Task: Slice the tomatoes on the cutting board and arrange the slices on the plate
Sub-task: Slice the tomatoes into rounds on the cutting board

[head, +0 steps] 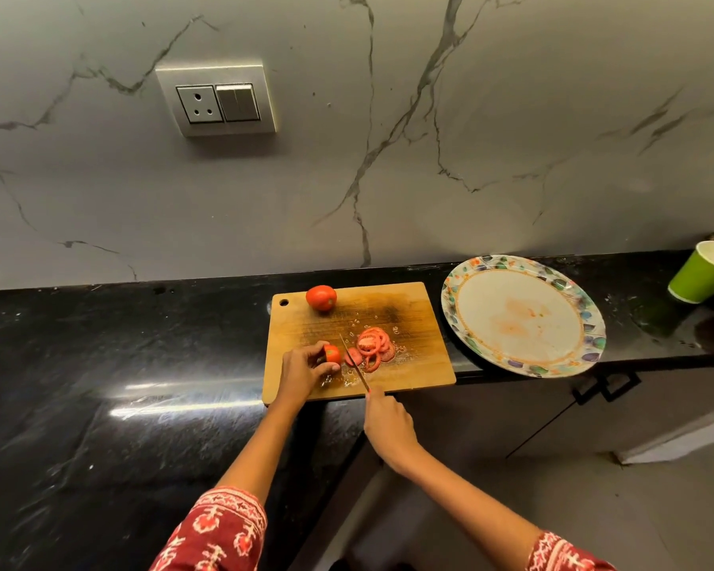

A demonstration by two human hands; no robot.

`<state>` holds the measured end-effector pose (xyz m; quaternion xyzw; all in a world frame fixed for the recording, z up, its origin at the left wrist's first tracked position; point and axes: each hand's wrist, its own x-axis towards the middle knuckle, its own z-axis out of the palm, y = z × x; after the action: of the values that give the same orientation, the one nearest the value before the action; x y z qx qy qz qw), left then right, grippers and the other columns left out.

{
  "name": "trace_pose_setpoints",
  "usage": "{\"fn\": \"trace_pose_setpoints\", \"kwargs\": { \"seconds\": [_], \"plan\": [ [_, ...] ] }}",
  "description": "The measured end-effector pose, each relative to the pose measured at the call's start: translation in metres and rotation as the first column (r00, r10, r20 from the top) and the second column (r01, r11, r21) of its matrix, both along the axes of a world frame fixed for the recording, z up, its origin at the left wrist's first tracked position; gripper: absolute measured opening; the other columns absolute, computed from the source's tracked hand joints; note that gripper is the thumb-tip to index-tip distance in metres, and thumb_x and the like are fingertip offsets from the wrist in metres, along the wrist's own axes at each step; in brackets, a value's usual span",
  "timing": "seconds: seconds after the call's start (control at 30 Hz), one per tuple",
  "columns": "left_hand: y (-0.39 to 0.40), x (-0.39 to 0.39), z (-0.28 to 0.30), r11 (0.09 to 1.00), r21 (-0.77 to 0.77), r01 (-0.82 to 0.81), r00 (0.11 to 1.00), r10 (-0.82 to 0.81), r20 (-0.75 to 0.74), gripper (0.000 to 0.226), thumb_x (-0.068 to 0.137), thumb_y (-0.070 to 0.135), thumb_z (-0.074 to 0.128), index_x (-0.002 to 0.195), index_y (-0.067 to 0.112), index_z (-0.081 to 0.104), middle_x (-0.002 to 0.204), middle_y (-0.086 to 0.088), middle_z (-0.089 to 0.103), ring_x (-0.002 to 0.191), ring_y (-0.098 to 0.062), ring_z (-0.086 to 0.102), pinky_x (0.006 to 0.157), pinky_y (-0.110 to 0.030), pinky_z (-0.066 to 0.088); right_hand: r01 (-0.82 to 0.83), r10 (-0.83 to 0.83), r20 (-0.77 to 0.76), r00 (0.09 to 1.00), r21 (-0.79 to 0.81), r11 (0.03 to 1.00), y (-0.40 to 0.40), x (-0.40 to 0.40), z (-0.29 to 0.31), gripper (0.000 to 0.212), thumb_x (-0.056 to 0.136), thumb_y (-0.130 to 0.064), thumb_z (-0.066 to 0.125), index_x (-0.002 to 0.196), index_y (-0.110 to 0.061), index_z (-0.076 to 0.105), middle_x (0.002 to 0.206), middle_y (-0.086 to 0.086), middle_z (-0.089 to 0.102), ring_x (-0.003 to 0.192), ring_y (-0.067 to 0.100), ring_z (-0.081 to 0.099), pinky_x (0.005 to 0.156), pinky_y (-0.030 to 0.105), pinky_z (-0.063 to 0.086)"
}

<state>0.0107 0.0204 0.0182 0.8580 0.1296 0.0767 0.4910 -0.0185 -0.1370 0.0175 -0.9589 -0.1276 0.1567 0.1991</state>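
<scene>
A wooden cutting board [413,307] lies on the black counter. My left hand [304,368] grips the remaining piece of a tomato [333,354] near the board's front left. My right hand [388,422] holds a knife [353,361], its thin blade standing just right of that piece. A pile of several tomato slices [372,344] lies to the right of the blade. A whole tomato [321,297] sits at the board's back left. The round plate [470,282] with a floral rim rests to the right of the board and carries only reddish stains.
A green paper cup [701,274] stands at the far right on the black counter [100,364]. The counter's front edge runs under the board and plate, and the plate overhangs it. A socket and switch panel [217,101] is on the marble wall.
</scene>
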Motion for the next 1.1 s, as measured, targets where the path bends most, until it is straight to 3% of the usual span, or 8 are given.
{"fn": "trace_pose_setpoints", "kwargs": {
  "seconds": [0.13,0.3,0.57,1.1],
  "plan": [
    [0.001,-0.002,-0.001,1.0,0.012,-0.008,1.0,0.008,0.005,0.043,0.068,0.005,0.078,0.108,-0.002,0.065,0.095,0.003,0.06,0.097,-0.009,0.055,0.083,-0.016,0.04,0.036,-0.035,-0.017,0.999,0.081,0.996,0.013,0.012,0.016,0.026,0.101,-0.013,0.03,0.118,-0.002,0.046,0.115,0.016,0.058,0.108,0.033,0.056,0.073,0.034,0.038],
    [0.0,-0.001,0.0,1.0,0.003,0.0,1.0,0.0,0.009,0.041,0.069,0.004,0.076,0.108,-0.002,0.065,0.097,0.001,0.062,0.097,-0.009,0.055,0.084,-0.018,0.041,0.057,-0.051,-0.065,0.997,0.089,0.994,0.021,0.011,0.018,0.027,0.1,-0.014,0.033,0.121,-0.002,0.047,0.117,0.016,0.058,0.11,0.032,0.056,0.081,0.036,0.044],
    [0.004,0.002,-0.004,1.0,0.012,-0.017,1.0,0.017,-0.007,0.05,0.066,0.006,0.079,0.112,-0.004,0.062,0.11,-0.014,0.066,0.1,-0.01,0.054,0.092,-0.022,0.042,0.086,-0.078,-0.089,0.993,0.098,0.991,0.023,0.011,0.019,0.029,0.099,-0.012,0.033,0.121,-0.002,0.049,0.115,0.015,0.06,0.108,0.032,0.057,0.08,0.036,0.044],
    [0.006,0.005,-0.006,0.998,0.065,-0.003,1.0,0.005,-0.031,0.052,0.066,0.01,0.079,0.113,-0.004,0.061,0.112,-0.015,0.065,0.104,-0.015,0.057,0.093,-0.023,0.042,0.092,-0.086,-0.079,0.993,0.082,0.992,0.027,0.006,0.022,0.028,0.099,-0.012,0.033,0.124,-0.003,0.044,0.121,0.016,0.056,0.113,0.031,0.054,0.086,0.037,0.044]
  ]
}}
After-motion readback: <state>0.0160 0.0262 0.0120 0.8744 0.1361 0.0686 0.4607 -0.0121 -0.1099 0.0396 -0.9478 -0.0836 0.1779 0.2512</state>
